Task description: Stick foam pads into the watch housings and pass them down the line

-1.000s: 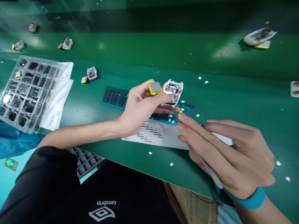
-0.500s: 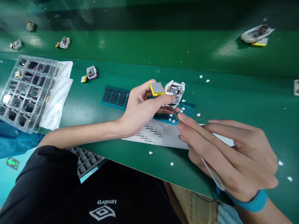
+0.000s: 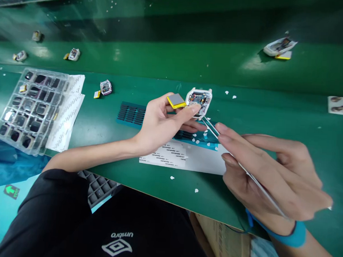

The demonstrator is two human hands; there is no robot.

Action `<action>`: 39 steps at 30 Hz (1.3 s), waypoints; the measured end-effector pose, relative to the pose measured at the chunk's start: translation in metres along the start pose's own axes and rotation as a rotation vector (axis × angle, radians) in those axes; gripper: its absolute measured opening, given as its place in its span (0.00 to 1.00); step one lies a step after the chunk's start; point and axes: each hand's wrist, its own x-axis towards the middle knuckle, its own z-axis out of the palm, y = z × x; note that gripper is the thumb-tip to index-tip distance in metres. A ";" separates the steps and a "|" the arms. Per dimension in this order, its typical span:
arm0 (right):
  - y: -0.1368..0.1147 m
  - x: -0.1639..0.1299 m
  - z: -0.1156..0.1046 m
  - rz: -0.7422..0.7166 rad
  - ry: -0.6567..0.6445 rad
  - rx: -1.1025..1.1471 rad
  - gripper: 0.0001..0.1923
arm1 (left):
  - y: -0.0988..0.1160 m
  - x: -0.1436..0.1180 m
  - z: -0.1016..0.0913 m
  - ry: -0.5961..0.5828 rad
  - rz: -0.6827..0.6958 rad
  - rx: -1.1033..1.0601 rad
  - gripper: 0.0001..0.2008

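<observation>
My left hand (image 3: 166, 120) is closed around a white smartwatch case (image 3: 209, 98), its thumb pressing on the inside edge. The case lies open, with its circuit board (image 3: 198, 98) showing. A yellow-edged battery (image 3: 176, 100) sticks out to the left, above my left hand's fingers. My right hand (image 3: 267, 172) grips a pair of metal tweezers (image 3: 210, 126). The tweezers' two tips are apart and sit at the lower edge of the case; whether they touch it I cannot tell.
Below the hands lie a printed white sheet (image 3: 164, 155) and a teal sheet of black strips (image 3: 131, 114). Small white stickers (image 3: 196, 190) dot the green bench. A clear tray (image 3: 31, 109) of watch parts stands left. Other open watch cases (image 3: 106, 87) lie around.
My right hand has drawn back slightly to the right, and the tweezers' tips have spread apart. The watch case has tilted a little in my left hand.
</observation>
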 end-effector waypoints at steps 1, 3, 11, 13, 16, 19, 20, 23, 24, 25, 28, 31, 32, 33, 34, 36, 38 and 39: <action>0.000 0.001 0.000 -0.013 0.029 -0.009 0.42 | 0.000 -0.001 -0.001 -0.010 -0.005 0.004 0.16; 0.000 0.005 0.001 -0.032 0.069 -0.020 0.39 | -0.001 -0.003 -0.001 -0.027 -0.006 -0.003 0.17; 0.002 0.012 0.000 -0.043 0.049 -0.022 0.39 | -0.005 0.023 -0.015 0.005 0.107 0.118 0.14; 0.000 0.012 0.000 -0.047 0.045 -0.027 0.38 | -0.007 0.054 -0.041 0.102 0.234 0.235 0.17; -0.003 0.014 0.000 -0.059 0.042 -0.024 0.38 | -0.003 0.101 -0.098 0.261 0.364 0.539 0.14; -0.003 0.016 0.003 -0.067 0.010 -0.007 0.32 | 0.011 0.122 -0.145 0.400 0.416 0.984 0.14; -0.001 0.016 0.005 -0.071 0.006 0.000 0.28 | 0.016 0.122 -0.153 0.428 0.447 1.086 0.16; 0.003 0.014 0.011 -0.069 0.031 0.024 0.16 | 0.022 0.115 -0.153 0.401 0.544 1.251 0.16; 0.005 0.014 0.013 -0.067 0.045 0.034 0.14 | 0.019 0.112 -0.148 0.353 0.551 1.288 0.15; 0.006 0.013 0.014 -0.060 0.051 0.043 0.13 | 0.015 0.109 -0.142 0.285 0.547 1.332 0.15; 0.010 0.012 0.015 -0.058 0.034 0.064 0.14 | -0.002 0.108 -0.126 0.079 0.536 1.430 0.15; 0.015 0.013 0.016 -0.086 0.019 0.060 0.13 | -0.013 0.108 -0.121 0.015 0.568 1.482 0.17; 0.016 0.014 0.017 -0.093 0.013 0.054 0.13 | -0.013 0.108 -0.121 0.019 0.569 1.494 0.17; 0.018 0.014 0.017 -0.094 0.008 0.048 0.12 | -0.013 0.107 -0.122 0.022 0.566 1.501 0.17; 0.020 0.015 0.019 -0.095 -0.005 0.040 0.12 | -0.012 0.106 -0.122 0.026 0.566 1.506 0.17; 0.024 0.018 0.021 -0.083 -0.038 0.015 0.13 | -0.011 0.104 -0.123 0.039 0.580 1.514 0.16; 0.029 0.023 0.021 -0.116 -0.019 -0.025 0.13 | -0.010 0.101 -0.123 0.048 0.597 1.524 0.16; 0.032 0.025 0.020 -0.138 0.004 -0.041 0.14 | -0.011 0.100 -0.122 0.052 0.607 1.530 0.16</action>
